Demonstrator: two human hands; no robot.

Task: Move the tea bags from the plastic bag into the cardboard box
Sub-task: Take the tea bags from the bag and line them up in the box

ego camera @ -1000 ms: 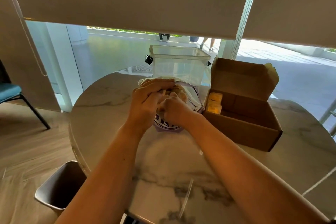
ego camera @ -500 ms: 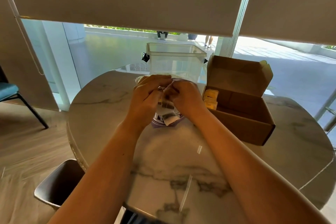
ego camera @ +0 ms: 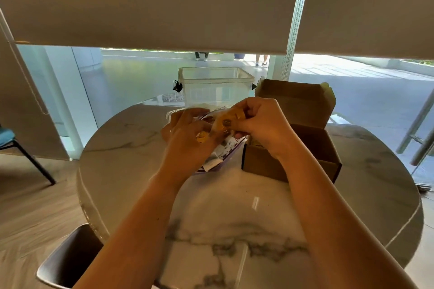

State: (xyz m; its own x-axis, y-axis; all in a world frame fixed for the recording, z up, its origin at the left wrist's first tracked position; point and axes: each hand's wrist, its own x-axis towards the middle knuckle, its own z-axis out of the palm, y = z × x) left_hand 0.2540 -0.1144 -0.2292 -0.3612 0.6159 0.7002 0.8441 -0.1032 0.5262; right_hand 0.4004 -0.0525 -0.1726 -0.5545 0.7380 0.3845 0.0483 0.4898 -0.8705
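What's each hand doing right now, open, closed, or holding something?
Left hand: fingers curled on the plastic bag.
Right hand: pinching a yellow tea bag above the bag.

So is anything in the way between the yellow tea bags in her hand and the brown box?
Nothing visible blocks them. The right hand pinches the tea bags just left of the cardboard box, whose lid stands open at the back.

This looks like a lounge or meeting corner of a modern building. A round marble table (ego camera: pixel 234 218) stands against floor-length windows (ego camera: pixel 131 77) with roller blinds (ego camera: pixel 150 0). Chairs (ego camera: pixel 14 145) stand on a wooden floor (ego camera: pixel 30 206).
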